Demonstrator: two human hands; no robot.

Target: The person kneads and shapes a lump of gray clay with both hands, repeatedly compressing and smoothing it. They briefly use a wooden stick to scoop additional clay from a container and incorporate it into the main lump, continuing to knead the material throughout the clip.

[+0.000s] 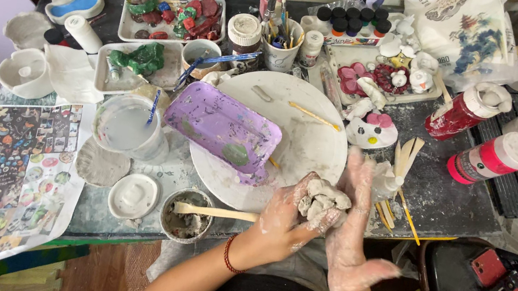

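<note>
- Presently, both hands sit at the near edge of the table (459,191), each coated in pale wet clay.
- Left hand (281,222): fingers curled shut around a grey clay lump (323,201), gripping it from the left and below; a red cord bracelet (228,253) circles the wrist.
- Right hand (354,244): fingers held open and flat, palm pressed against the right side of the same lump.
- Clay lump: held between the two hands, just over the near rim of the round white board (301,138).
- Purple tray (223,129): lying tilted on the left part of that board, smeared with green and grey.
- Small bowl (187,216): just left of the left hand, a wooden stick (217,213) resting across it.
- Clear cup of cloudy water (127,126): left of the tray, a blue-handled tool standing in it.
- Printed sheet of pictures (14,179): hanging over the table's left edge.
</note>
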